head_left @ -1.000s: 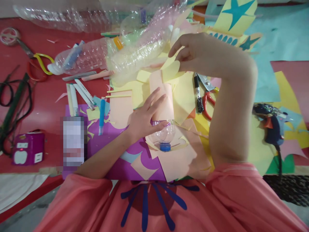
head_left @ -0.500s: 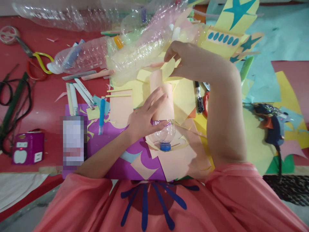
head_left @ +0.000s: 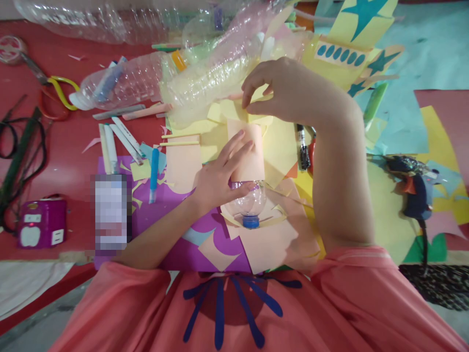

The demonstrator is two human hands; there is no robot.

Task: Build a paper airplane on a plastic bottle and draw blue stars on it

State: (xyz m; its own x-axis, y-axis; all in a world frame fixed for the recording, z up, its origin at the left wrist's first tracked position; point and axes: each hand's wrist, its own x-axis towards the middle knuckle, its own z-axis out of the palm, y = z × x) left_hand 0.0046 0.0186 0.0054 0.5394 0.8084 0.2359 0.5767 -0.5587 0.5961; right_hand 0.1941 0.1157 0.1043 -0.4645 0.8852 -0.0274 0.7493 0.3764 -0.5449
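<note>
My left hand wraps around a small clear plastic bottle with a blue cap, pressing peach paper against its body. The bottle lies with the cap toward me on peach and purple paper. My right hand is above it, fingers pinched on a yellow paper piece just past the bottle's far end. A black marker lies beside my right forearm.
Several empty clear bottles lie at the back. Glue sticks and pens lie left, with red and yellow scissors, a black cord and a purple box. A glue gun sits right. A yellow paper plane is at the back right.
My right hand has moved left and nearer the bottle with the yellow paper piece. The left hand has stayed on the paper-wrapped bottle.
</note>
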